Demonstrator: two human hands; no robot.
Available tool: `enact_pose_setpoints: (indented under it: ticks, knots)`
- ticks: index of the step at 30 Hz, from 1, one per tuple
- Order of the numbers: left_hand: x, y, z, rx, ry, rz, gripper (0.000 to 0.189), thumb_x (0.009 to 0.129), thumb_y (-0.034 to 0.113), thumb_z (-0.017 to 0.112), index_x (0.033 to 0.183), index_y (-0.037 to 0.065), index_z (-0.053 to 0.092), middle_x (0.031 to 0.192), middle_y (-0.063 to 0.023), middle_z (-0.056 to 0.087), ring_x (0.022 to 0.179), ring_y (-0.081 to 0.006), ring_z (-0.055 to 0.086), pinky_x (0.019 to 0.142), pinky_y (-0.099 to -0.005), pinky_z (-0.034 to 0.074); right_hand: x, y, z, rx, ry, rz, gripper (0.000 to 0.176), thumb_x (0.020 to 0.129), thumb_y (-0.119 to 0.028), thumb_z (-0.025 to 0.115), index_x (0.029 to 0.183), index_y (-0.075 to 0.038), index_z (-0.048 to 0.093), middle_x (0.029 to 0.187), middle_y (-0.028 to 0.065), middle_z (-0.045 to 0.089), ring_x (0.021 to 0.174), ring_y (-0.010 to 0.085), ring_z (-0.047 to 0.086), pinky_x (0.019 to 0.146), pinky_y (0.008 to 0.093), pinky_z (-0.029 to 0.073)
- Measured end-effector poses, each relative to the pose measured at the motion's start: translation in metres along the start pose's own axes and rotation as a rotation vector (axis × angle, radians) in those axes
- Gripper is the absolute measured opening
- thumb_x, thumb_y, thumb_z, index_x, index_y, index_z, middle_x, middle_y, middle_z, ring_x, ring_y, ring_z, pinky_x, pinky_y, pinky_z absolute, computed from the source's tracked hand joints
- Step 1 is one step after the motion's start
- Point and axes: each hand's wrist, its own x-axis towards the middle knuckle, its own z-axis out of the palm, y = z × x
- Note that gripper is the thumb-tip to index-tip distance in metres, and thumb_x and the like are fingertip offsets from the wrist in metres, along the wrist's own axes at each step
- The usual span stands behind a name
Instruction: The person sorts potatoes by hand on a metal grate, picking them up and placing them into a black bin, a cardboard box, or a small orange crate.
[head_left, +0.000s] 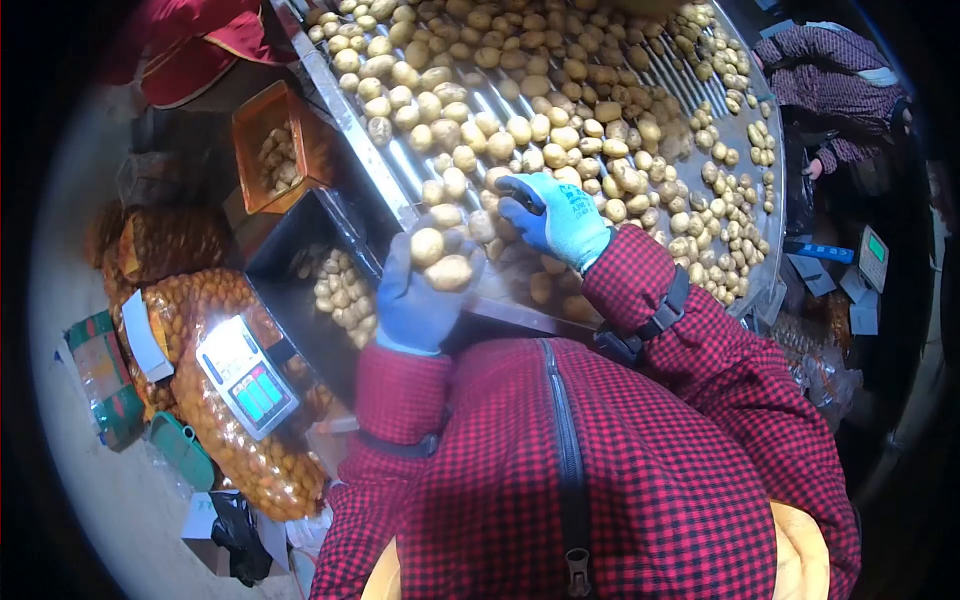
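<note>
My left hand (pixel 415 310), in a blue glove, is cupped palm up around two pale potatoes (pixel 447 272) at the near corner of the metal sorting table. My right hand (pixel 550 215), in a light blue glove with darker blue fingers, is over the potatoes on the table. Its fingers curl around a dark, elongated item (pixel 524 194) whose kind I cannot make out. Loose potatoes (pixel 560 135) lie thickly across the rollers beyond both hands. Just left of my left hand, a black bin (pixel 310 225) holds more potatoes.
An orange crate (pixel 275 100) with potatoes stands at upper left. Filled net sacks (pixel 250 450) and a scale display (pixel 247 378) are at lower left. The table's metal edge (pixel 335 100) runs along its left side. Another person's checked sleeve (pixel 830 80) shows at upper right.
</note>
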Motion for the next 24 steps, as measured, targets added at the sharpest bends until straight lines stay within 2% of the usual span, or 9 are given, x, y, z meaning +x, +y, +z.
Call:
enact_pose_setpoints:
  ticks: [2, 4, 6, 8, 12, 14, 18, 20, 24]
  knots:
    - [-0.012, 0.017, 0.003, 0.191, 0.115, 0.180, 0.047, 0.100, 0.045, 0.052, 0.126, 0.007, 0.054, 0.106, -0.0133, 0.063, 0.096, -0.0294, 0.061, 0.085, -0.0474, 0.053, 0.000, -0.007, -0.003, 0.126, -0.114, 0.105, 0.037, 0.094, -0.031, 0.065, 0.123, -0.007, 0.065, 0.112, 0.0125, 0.070, 0.099, 0.0193, 0.068, 0.086, 0.0329, 0.054]
    - [-0.022, 0.045, -0.017, 0.301, 0.174, 0.318, 0.049, 0.099, 0.048, 0.052, 0.124, 0.006, 0.055, 0.102, -0.0123, 0.063, 0.092, -0.0271, 0.061, 0.082, -0.0424, 0.053, -0.013, -0.020, -0.013, 0.186, -0.274, 0.244, 0.037, 0.095, -0.030, 0.063, 0.123, -0.005, 0.065, 0.113, 0.0125, 0.070, 0.101, 0.0174, 0.067, 0.087, 0.0319, 0.054]
    - [-0.036, 0.074, -0.032, 0.482, 0.398, 0.412, 0.051, 0.100, 0.048, 0.052, 0.125, 0.004, 0.054, 0.102, -0.0123, 0.064, 0.094, -0.0278, 0.061, 0.083, -0.0385, 0.053, -0.038, -0.007, -0.002, 0.377, -0.300, 0.230, 0.035, 0.097, -0.028, 0.060, 0.124, -0.006, 0.065, 0.112, 0.0123, 0.070, 0.101, 0.0199, 0.066, 0.088, 0.0329, 0.053]
    - [-0.044, 0.097, -0.038, 0.642, 0.439, 0.498, 0.050, 0.100, 0.044, 0.052, 0.127, 0.003, 0.053, 0.105, -0.0120, 0.064, 0.098, -0.0265, 0.062, 0.084, -0.0352, 0.053, -0.049, 0.011, 0.003, 0.179, -0.310, 0.015, 0.034, 0.095, -0.033, 0.060, 0.119, -0.010, 0.067, 0.103, 0.0131, 0.071, 0.092, 0.0231, 0.069, 0.082, 0.0354, 0.054]
    - [-0.031, 0.158, -0.148, 1.086, 0.547, 0.828, 0.044, 0.100, 0.034, 0.057, 0.129, 0.001, 0.054, 0.110, -0.0099, 0.064, 0.100, -0.0214, 0.062, 0.088, -0.0321, 0.052, -0.060, 0.032, -0.001, 0.339, -0.316, 0.118, 0.034, 0.095, -0.035, 0.060, 0.118, -0.010, 0.067, 0.106, 0.0117, 0.071, 0.096, 0.0214, 0.067, 0.086, 0.0341, 0.052]
    - [-0.029, 0.154, -0.124, 0.967, 0.593, 0.782, 0.044, 0.101, 0.035, 0.055, 0.122, -0.004, 0.055, 0.108, -0.0097, 0.062, 0.096, -0.0179, 0.060, 0.092, -0.0305, 0.049, -0.067, 0.033, -0.016, 0.383, -0.318, 0.202, 0.038, 0.096, -0.037, 0.059, 0.119, -0.009, 0.067, 0.103, 0.0099, 0.072, 0.092, 0.0186, 0.067, 0.083, 0.0327, 0.052]
    - [-0.014, 0.063, -0.030, 0.968, 0.354, 0.692, 0.038, 0.099, 0.020, 0.058, 0.132, 0.002, 0.050, 0.111, -0.0092, 0.061, 0.096, -0.0178, 0.061, 0.090, -0.0326, 0.051, -0.081, 0.044, -0.043, 0.702, -0.417, 0.318, 0.044, 0.099, -0.040, 0.055, 0.126, -0.007, 0.063, 0.096, 0.0111, 0.071, 0.081, 0.0159, 0.065, 0.072, 0.0295, 0.052]
    - [0.004, 0.000, 0.010, 1.185, 0.194, 0.599, 0.038, 0.096, 0.008, 0.058, 0.133, 0.004, 0.051, 0.109, -0.0118, 0.061, 0.090, -0.0158, 0.062, 0.075, -0.0249, 0.054, -0.088, 0.067, -0.050, 0.971, -0.533, 0.285, 0.046, 0.099, -0.040, 0.053, 0.131, -0.008, 0.059, 0.098, 0.0129, 0.070, 0.079, 0.0150, 0.064, 0.071, 0.0286, 0.052]
    - [0.016, -0.127, 0.076, 1.784, -0.366, 0.467, 0.046, 0.092, 0.005, 0.065, 0.136, 0.002, 0.051, 0.131, -0.0148, 0.058, 0.117, -0.0239, 0.057, 0.102, -0.0369, 0.045, -0.129, 0.084, -0.067, 1.175, -0.237, 0.020, 0.045, 0.101, -0.034, 0.050, 0.136, -0.005, 0.053, 0.117, 0.0143, 0.064, 0.095, 0.0175, 0.065, 0.083, 0.0313, 0.054]
